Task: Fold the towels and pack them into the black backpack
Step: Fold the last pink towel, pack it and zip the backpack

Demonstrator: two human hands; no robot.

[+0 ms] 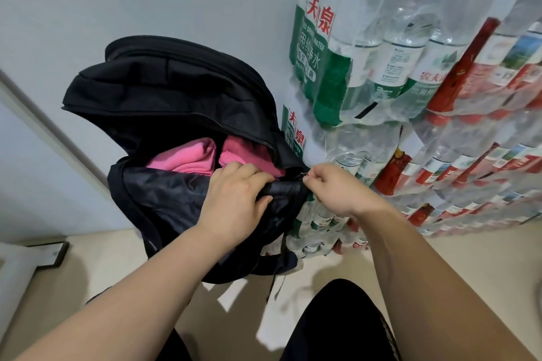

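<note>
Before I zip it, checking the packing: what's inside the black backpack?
Pink towels, two bundles side by side, show in the black backpack. Anything below is covered by them and the left hand.

Left hand (pixel 234 202) and right hand (pixel 340 190): both bare, forearms uncovered from the fingers back to the frame edge. Behind the fingers, on the wearer's side: black legwear (pixel 337 325) on both legs, plain matte fabric; can't tell trousers from shorts. Narrow side stripe (pixel 387 337) with a pale repeating pattern runs down the right leg.
</note>
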